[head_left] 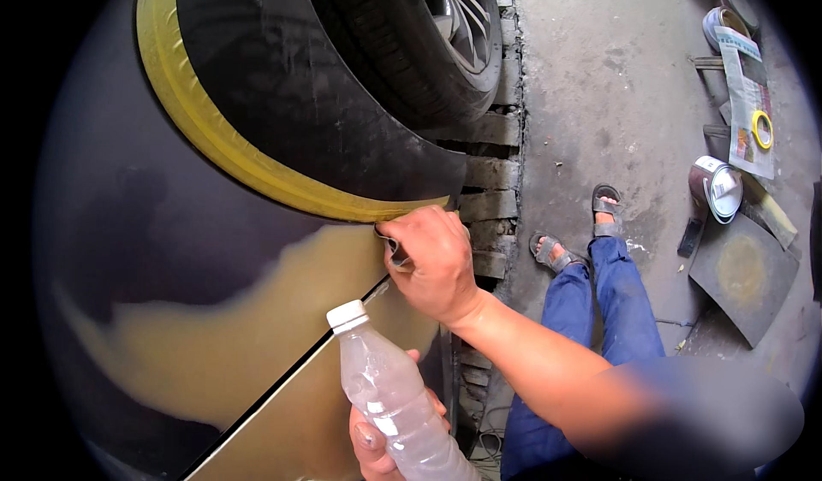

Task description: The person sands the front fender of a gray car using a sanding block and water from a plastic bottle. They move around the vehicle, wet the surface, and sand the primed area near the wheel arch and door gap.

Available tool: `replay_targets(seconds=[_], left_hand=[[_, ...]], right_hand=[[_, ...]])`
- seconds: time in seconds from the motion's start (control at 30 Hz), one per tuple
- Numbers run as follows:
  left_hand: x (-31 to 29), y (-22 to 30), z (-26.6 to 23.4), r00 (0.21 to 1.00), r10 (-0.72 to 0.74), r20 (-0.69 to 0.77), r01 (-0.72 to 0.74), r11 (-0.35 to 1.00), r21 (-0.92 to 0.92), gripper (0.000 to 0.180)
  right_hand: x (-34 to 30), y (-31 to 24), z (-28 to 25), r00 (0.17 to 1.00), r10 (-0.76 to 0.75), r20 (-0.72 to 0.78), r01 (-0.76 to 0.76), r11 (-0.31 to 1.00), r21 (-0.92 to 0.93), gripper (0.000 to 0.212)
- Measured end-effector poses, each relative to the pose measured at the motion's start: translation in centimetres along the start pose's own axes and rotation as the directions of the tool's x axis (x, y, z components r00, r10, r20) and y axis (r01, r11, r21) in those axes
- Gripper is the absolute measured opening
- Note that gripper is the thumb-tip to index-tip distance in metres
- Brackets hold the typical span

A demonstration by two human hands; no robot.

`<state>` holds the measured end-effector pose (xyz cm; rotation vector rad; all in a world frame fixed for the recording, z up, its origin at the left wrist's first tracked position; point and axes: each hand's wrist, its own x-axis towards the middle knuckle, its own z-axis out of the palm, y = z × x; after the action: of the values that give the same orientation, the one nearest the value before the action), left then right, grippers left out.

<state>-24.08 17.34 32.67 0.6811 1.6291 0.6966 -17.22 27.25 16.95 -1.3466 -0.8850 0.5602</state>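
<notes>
My right hand (435, 263) is closed around a small folded piece of sandpaper (396, 252), mostly hidden by the fingers. It presses against the car panel right below the lower end of the yellow masking tape (224, 156). Lower down, my left hand (373, 447) grips a clear plastic bottle (383, 387), tilted, with a white cap and cloudy contents. Under both hands spreads a car body panel (257, 310) with a tan patch on dark grey, crossed by a dark diagonal panel gap (282, 383).
A car wheel (428, 44) stands beyond the dark wheel-arch liner (274, 70). On the concrete floor (599, 96) at right are a paint can (716, 188), newspaper (747, 96) with a yellow tape roll (762, 129), and a dark square sheet (743, 267). My sandalled feet stand beside a brick-lined edge.
</notes>
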Motion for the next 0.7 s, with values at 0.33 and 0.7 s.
replay_targets(seconds=[0.33, 0.7], left_hand=[[0.9, -0.9, -0.4, 0.997, 0.024, 0.073, -0.015, 0.994, -0.112, 0.105], [1.7, -1.8, -0.2, 0.998, -0.051, 0.039, 0.049, 0.998, 0.047, 0.106]], right_hand=[[-2.1, 3.6, 0.1, 1.000, -0.015, 0.023, 0.015, 1.000, -0.007, 0.028], [-2.5, 4.6, 0.2, 0.995, -0.095, 0.038, 0.094, 0.995, 0.021, 0.024]])
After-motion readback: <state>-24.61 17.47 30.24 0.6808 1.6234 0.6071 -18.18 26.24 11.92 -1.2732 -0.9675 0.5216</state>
